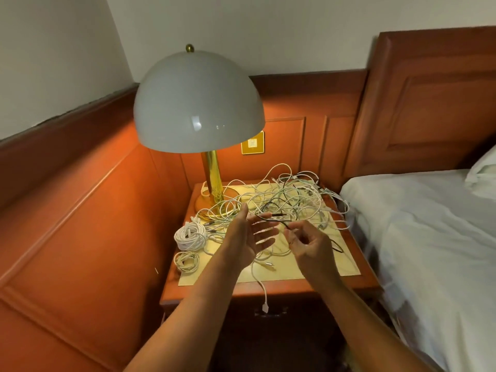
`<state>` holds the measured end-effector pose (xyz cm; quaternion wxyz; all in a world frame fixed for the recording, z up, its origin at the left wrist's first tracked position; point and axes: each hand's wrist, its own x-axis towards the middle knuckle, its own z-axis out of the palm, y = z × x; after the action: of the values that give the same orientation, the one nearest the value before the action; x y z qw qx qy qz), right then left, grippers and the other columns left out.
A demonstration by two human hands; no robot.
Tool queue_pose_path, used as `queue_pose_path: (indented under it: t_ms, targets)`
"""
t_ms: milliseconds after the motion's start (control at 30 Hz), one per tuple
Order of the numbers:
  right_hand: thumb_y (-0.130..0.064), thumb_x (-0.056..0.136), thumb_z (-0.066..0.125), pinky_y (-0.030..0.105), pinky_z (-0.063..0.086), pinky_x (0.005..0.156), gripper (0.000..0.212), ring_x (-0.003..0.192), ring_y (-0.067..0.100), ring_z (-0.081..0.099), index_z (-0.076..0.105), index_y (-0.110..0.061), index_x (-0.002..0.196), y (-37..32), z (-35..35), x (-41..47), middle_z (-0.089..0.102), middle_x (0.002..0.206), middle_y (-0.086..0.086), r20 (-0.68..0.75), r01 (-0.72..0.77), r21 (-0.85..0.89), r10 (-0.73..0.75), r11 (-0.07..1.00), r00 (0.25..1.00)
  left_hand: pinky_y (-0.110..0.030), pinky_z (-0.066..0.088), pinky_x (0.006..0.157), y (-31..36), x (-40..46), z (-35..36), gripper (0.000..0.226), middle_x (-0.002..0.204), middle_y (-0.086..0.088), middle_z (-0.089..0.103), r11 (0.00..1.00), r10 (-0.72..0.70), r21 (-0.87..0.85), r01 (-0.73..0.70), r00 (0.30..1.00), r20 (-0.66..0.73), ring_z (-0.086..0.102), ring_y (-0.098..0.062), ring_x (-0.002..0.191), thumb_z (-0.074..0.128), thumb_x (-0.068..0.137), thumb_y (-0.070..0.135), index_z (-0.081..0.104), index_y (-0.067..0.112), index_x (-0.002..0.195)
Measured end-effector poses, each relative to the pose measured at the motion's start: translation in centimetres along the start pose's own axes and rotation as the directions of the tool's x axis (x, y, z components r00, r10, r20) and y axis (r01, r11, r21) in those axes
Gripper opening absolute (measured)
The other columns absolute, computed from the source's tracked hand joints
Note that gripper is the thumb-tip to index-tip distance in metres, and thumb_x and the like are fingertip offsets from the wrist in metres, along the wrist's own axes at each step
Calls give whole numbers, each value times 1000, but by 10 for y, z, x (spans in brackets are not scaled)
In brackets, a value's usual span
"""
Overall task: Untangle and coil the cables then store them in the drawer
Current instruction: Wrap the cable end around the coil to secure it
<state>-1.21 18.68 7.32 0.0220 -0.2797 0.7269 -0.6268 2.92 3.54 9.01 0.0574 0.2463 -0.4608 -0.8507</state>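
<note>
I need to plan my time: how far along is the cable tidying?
Early. Done: two white coils lie on the nightstand. In hand: the right hand pinches a black cable; the left hand is open beside it. Left: the big tangle, and nothing is in the drawer yet, which looks closed.

The drawer front at lower centre is lost in shadow, the pillow is cut by the right edge, and individual strands within the tangled cables cannot be separated.

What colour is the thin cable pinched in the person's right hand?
Black. The black cable shows best in the head view, pinched by the right hand above the white tangle.
</note>
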Motion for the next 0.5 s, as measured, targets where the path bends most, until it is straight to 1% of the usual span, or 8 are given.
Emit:
queue_pose_path:
  t_ms: [33,100,133,200,267,367,433,500]
  targets:
    - [-11,91,66,30,41,49,16,54,9,48,66,-28,91,3,4,-14,59,64,1,53,36,-43,-34,998,998,-35,49,77,9,-2,1,63,88,-13,71,996,-37,-76,40,999,36,67,-25,80,28,102,52,65,2,103]
    - [-11,90,66,29,46,53,25,57,12,54,62,-35,92,8,11,-39,60,65,3,140,67,-100,-53,993,989,-29,52,63,21,-8,4,51,71,-10,68,985,-97,-135,107,992,78,65,-20,63,31,104,39,63,-1,101]
    - [-14,91,65,26,47,53,23,58,11,56,60,-37,92,11,13,-50,60,64,3,173,68,-101,-50,992,984,-24,51,55,24,-10,6,45,62,-6,64,983,-119,-128,128,990,74,61,-17,54,32,104,31,63,-1,98]
    - [-30,93,60,21,48,52,3,58,8,60,60,-31,90,17,18,-69,61,64,0,213,57,-80,-39,995,976,-18,45,45,26,-15,7,39,51,1,54,987,-129,-94,131,991,27,52,-11,42,32,104,23,63,2,93]
    - [-44,92,53,22,51,54,21,61,9,63,61,-24,90,25,22,-85,63,67,-4,228,58,-96,-35,994,973,-17,36,42,27,-18,6,37,46,5,44,993,-95,-67,95,995,-6,42,-8,38,30,105,20,61,5,90]
    - [-29,96,53,18,46,54,14,59,9,61,59,-20,88,41,24,-100,63,69,-9,270,43,-124,-9,991,963,-21,27,48,28,-24,5,38,48,5,36,998,-57,22,57,998,-28,32,-7,42,30,105,18,62,4,91]
    - [-18,98,54,19,42,54,11,56,10,56,58,-20,88,46,24,-104,59,65,-5,306,-2,-133,43,991,951,-23,25,52,24,-27,4,41,53,4,35,998,-61,35,61,998,-19,30,-8,48,33,106,23,65,1,92]
    - [-17,99,51,19,40,54,12,53,8,50,57,-20,89,43,24,-108,55,62,-2,368,-81,-92,110,992,924,-22,27,50,20,-29,0,39,55,3,36,997,-64,34,64,998,-7,30,-8,48,35,105,23,64,1,92]
